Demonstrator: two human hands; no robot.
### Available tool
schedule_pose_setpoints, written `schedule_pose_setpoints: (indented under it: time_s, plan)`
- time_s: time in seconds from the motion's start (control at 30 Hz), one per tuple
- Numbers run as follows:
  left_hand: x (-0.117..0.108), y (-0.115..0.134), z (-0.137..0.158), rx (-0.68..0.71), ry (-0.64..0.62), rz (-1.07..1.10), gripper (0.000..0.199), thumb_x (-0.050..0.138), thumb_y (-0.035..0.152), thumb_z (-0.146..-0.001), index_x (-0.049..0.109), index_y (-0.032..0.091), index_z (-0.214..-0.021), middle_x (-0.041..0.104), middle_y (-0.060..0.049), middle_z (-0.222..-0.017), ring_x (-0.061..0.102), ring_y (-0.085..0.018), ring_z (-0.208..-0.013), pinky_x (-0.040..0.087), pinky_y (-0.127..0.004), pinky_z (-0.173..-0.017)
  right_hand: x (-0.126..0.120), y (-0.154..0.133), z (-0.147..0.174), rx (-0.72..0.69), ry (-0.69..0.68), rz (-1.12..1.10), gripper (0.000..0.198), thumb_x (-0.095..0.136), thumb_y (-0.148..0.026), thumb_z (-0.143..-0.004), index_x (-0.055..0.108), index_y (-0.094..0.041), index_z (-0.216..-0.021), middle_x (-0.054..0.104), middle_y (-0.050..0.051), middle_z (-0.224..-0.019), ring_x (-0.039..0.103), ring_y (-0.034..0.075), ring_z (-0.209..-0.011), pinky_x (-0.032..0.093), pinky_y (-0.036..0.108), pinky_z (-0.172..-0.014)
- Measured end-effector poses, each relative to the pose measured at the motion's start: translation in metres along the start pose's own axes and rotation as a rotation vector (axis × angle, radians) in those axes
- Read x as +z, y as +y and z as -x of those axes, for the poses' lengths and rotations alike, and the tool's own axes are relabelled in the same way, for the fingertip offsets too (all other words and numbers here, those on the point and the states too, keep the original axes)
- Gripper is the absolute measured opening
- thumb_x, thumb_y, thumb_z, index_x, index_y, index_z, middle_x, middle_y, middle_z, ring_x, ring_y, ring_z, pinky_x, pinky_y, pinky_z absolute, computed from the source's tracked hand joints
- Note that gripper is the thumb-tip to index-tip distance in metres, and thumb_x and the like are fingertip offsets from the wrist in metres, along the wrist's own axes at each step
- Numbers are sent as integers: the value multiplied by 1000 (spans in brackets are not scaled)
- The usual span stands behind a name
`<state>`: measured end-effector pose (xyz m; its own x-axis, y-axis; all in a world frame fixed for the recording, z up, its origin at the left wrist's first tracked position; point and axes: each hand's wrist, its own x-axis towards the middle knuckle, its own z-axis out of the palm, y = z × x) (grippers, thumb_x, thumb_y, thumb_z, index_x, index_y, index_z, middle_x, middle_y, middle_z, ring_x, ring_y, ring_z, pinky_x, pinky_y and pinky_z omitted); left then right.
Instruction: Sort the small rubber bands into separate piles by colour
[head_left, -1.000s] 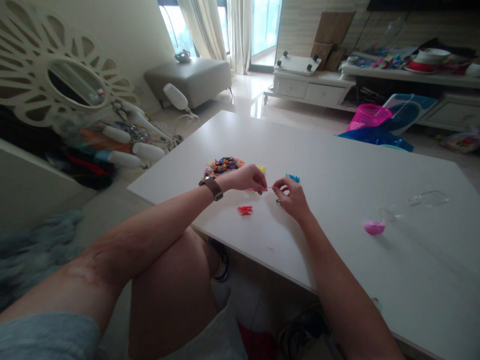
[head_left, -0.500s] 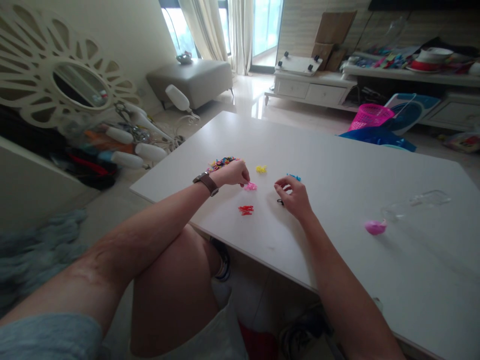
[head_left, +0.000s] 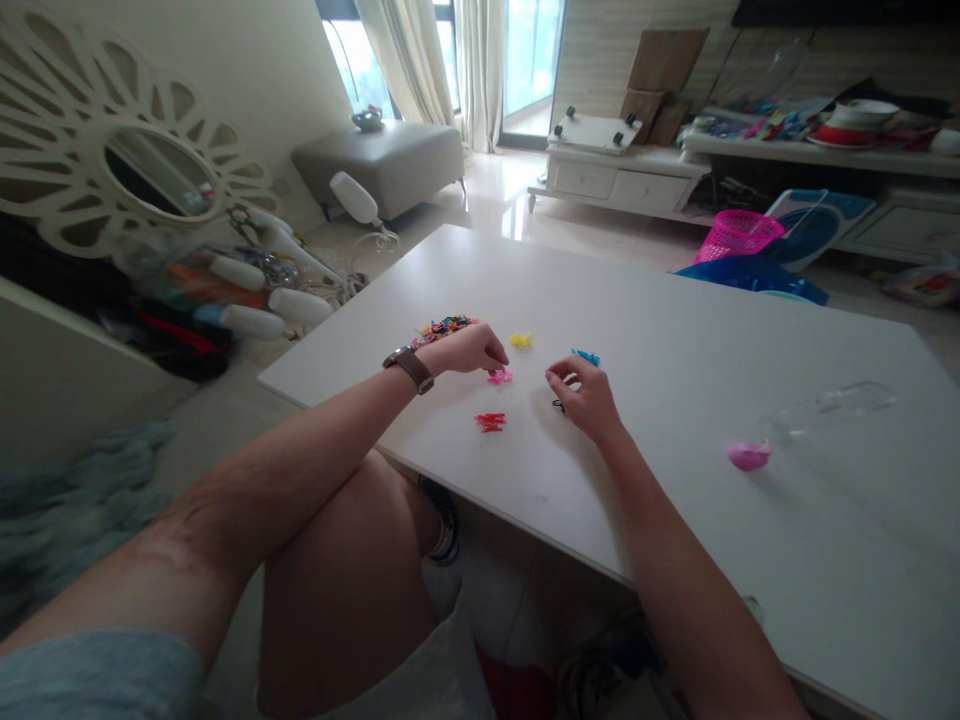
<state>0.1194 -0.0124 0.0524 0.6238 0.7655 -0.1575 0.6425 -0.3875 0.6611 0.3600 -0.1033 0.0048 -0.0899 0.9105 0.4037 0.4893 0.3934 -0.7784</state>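
Observation:
My left hand [head_left: 471, 349], with a watch on its wrist, is closed in a pinch just above a small cluster of pink pieces [head_left: 499, 378]. Whatever its fingertips hold is too small to make out. Behind it lies a pile of mixed-colour small pieces [head_left: 444, 329], partly covered by the hand. My right hand [head_left: 589, 397] hovers low with loosely curled fingers, a gap showing between thumb and fingers. Beneath its thumb is a black piece [head_left: 558, 405], and blue pieces [head_left: 586, 356] lie just beyond. Yellow pieces [head_left: 520, 341] and red pieces [head_left: 490, 422] form separate clusters.
On the right of the white table [head_left: 675, 400] are a pink balloon-like object [head_left: 748, 456] and a clear plastic container [head_left: 832, 408]. Beyond the table stand a pink basket [head_left: 739, 235] and a grey ottoman [head_left: 382, 165]. A lamp with white shades [head_left: 300, 305] is at the left.
My left hand has shifted slightly right and its fingertips now sit over the pink cluster. My right hand has kept nearly the same place and pose.

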Motion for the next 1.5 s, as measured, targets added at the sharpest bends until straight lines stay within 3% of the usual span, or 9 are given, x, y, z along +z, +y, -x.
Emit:
schedule_pose_setpoints:
  time_s: [0.27,0.57,0.9,1.0,1.13,1.3,1.5]
  plan:
    - [11,16,-5,190,-60,189,24,76,27,-78,83,12,-95,79,-9,-81,70,-17,-70,51,-24,-64,2,-2,1,-6,-83,-24,12,66,-33,-87,70,-22,-82,70,3,-83,66,18,-72,53,32,-67]
    - [18,25,-8,217,-100,241,21,77,25,-78,83,12,-93,78,-8,-77,69,-16,-69,49,-23,-60,2,-3,4,-63,-40,-50,17,73,-40,-85,73,-24,-90,69,3,-87,65,18,-75,52,32,-67]
    - [19,30,-8,176,-66,267,18,75,22,-80,82,11,-91,78,-8,-76,71,-16,-69,51,-21,-58,1,-11,3,-115,-43,-50,8,68,-28,-85,71,-23,-79,67,1,-79,63,17,-72,51,33,-68]
    - [20,25,-10,131,47,319,17,75,20,-80,82,11,-93,79,-10,-80,74,-17,-73,55,-23,-63,-8,-1,-1,-55,106,21,8,66,-26,-83,69,-22,-76,66,1,-77,63,18,-73,51,33,-71]
    - [18,21,-10,88,135,283,14,76,20,-81,82,11,-91,78,-11,-80,74,-17,-71,55,-23,-62,-28,31,-8,176,424,214,9,65,-29,-80,69,-21,-79,69,3,-82,63,20,-74,50,35,-74]
    - [13,25,-6,90,167,185,12,74,20,-83,82,12,-89,78,-10,-83,71,-14,-68,53,-21,-62,-38,65,-10,291,438,359,9,67,-26,-77,72,-19,-80,68,6,-87,58,21,-77,49,39,-83]
    - [10,23,-6,108,140,133,17,67,16,-86,82,12,-94,77,-10,-93,68,-12,-68,52,-21,-64,-30,77,-10,316,377,343,14,66,-28,-80,74,-20,-87,68,8,-92,57,22,-81,48,40,-84]
